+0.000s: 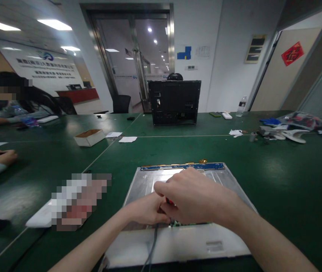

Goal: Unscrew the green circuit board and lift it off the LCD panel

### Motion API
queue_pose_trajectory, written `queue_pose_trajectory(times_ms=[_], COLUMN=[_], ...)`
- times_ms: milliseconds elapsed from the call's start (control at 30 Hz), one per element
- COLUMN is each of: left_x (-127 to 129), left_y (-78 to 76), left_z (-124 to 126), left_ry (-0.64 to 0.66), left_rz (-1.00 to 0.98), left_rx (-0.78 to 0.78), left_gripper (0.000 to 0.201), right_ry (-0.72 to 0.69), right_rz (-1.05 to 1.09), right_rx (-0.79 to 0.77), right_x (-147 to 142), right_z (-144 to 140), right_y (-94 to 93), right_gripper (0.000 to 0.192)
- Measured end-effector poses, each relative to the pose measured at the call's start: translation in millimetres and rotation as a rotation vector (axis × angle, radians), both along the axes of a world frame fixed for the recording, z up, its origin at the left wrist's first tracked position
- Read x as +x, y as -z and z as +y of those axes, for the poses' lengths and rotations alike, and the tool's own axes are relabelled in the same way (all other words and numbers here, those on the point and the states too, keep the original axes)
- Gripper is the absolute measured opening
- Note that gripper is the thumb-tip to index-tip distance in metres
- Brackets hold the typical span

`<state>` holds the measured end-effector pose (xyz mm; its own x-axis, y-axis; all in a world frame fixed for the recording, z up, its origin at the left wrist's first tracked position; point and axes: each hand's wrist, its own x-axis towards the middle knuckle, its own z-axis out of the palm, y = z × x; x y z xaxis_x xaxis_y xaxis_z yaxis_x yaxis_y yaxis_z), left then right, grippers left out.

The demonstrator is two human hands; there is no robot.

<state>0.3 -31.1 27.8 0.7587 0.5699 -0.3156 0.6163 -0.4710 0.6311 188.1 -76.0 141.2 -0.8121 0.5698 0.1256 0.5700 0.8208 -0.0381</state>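
A flat display panel (228,181) lies on the table before me, with its bare metal back facing up. My right hand (197,194) is closed over a red-handled tool (169,201), mostly hidden by the fingers, above the panel's near middle. Close beside it, partly under it, my left hand (149,209) rests low on the panel with its fingers drawn together; what they hold is hidden. A green circuit board (177,223) shows below the hands, and a dark cable (153,245) runs from there towards me. Along the panel's far edge is a blue circuit strip (211,166).
A black monitor housing (174,102) stands across the green table (285,181). To the left are an open box (90,138), paper slips (128,139) and a blurred-out white item (40,215). Another person's hand (0,156) is at far left. A bottle (241,106) and loose parts lie right.
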Motion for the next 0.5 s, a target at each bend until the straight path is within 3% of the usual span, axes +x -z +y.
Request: queue_pose_trajectory(times_ms=[167, 367, 500], left_x=[-3, 1, 1], left_y=[3.0, -7.8, -5.6], left_z=[1, -3, -2], left_ry=[-0.022, -0.005, 0.015], left_rz=[0.054, 0.02, 0.017], left_rx=[0.008, 0.008, -0.031], left_gripper=[0.007, 0.012, 0.012], right_ry=[-0.049, 0.019, 0.006], right_rz=[-0.01, 0.009, 0.007], right_rx=[-0.031, -0.019, 0.023], right_x=[1, 0, 1], right_z=[-1, 0, 0], right_y=[-3.1, -2.3, 0.1], right_gripper=[0.023, 0.015, 0.012])
